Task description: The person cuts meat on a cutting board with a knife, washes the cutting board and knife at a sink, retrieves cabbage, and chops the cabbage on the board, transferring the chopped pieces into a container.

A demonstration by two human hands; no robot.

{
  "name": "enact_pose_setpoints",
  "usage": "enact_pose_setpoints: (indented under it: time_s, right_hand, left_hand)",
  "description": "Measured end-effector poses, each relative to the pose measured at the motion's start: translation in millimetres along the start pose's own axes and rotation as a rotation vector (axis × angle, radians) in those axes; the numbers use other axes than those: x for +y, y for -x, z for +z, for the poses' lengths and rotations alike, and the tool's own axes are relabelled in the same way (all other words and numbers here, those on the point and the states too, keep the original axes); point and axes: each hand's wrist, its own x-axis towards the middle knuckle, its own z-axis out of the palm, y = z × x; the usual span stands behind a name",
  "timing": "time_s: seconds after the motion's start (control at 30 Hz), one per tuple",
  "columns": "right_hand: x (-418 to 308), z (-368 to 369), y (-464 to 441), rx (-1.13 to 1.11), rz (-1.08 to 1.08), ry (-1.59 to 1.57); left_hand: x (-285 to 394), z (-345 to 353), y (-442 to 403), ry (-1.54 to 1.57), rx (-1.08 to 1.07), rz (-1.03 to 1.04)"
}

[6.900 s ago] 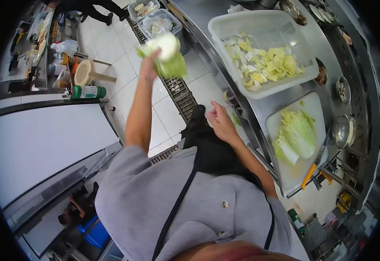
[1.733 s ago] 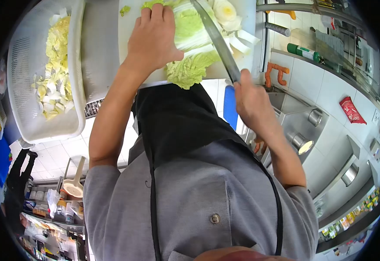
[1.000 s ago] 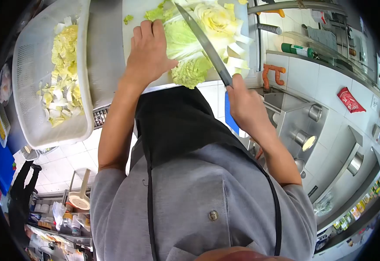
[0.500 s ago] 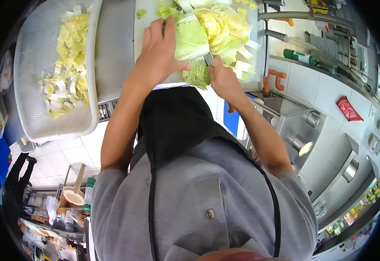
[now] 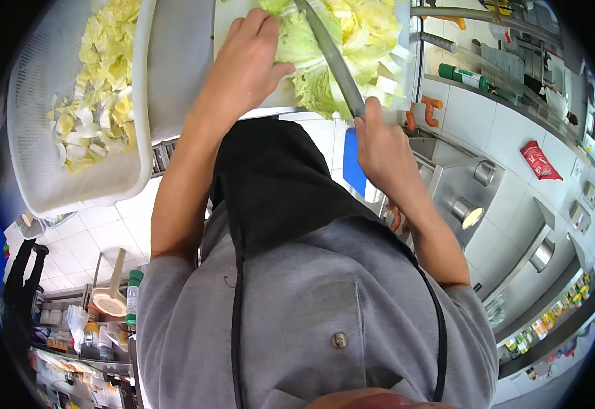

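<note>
My right hand [image 5: 384,146] is wrapped round the handle of a long knife [image 5: 335,60], its blade slanting up and left across the cabbage. Beside the blade, my left hand [image 5: 248,65] rests against the left side of the cabbage [image 5: 299,42], fingers curled on it and thumb apart. The cabbage lies on a white cutting board [image 5: 225,15], green leaves at left and cut yellow and white pieces [image 5: 372,37] at right. Some leaf hangs over the board's near edge. The blade hides part of the cabbage.
A white perforated basket [image 5: 144,123] with cut cabbage [image 5: 103,75] stands on the steel counter [image 5: 178,61] at left. Right of the board are a metal rail, an orange pipe [image 5: 432,112] and steel equipment. At lower left are a stool [image 5: 110,296] and another person's legs [image 5: 17,273].
Since the first frame, my hands have come to the board and hold the knife and cabbage. Over the last second the blade dipped into the cabbage and rose again; more cut pieces lie at right.
</note>
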Motion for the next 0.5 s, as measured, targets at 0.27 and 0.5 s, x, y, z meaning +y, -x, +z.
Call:
enact_pose_setpoints:
  time_s: [0.27, 0.5]
  right_hand:
    - [31, 88, -63, 0.039, -0.006, -0.138]
    - [7, 16, -25, 0.086, -0.049, -0.12]
  left_hand:
    - [7, 8, 21, 0.131, 0.044, -0.049]
    - [4, 7, 31, 0.168, 0.22, -0.121]
